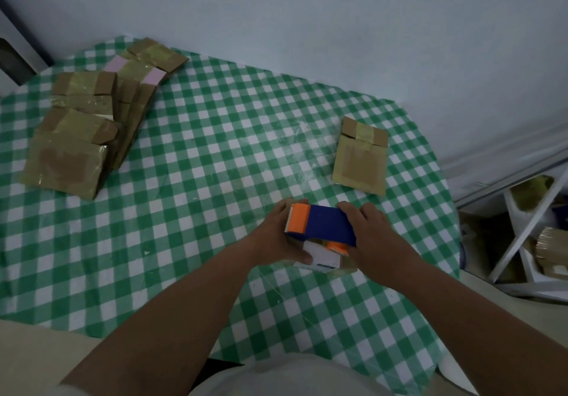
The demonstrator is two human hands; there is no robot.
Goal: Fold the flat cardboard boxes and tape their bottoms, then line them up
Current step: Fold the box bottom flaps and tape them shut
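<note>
A small cardboard box (319,260), with a white label on its near face, is seen just right of the frame's centre, on the green-and-white checked tablecloth (190,211). It is largely hidden beneath a blue tape dispenser (325,225) with an orange toothed cutter, which is laid across its top.

The step in hand is judged to be the taping of this box's bottom seam. For this to be done well, the flaps should be kept closed and level, the dispenser drawn in one straight pass along the seam, and the tape pressed flat before it is cut against the toothed edge. The box should be steadied so that it is not dragged along with the tape.

The box is flanked by both hands. The left hand (276,235) is curled round the box's left side, its thumb laid on the white label and its fingers reaching up beside the orange cutter. The right hand (368,232) is closed over the blue body of the dispenser from the right, fingers draped on its top. Whether tape is already stuck to the box cannot be told.

Further out, a single taped box (361,157) lies to the upper right of the hands, well apart from them. At the upper left of the frame a pile of cardboard boxes (89,125) bearing tape is gathered, some overlapping. At the right edge a white rack (528,235) is partly visible.
</note>
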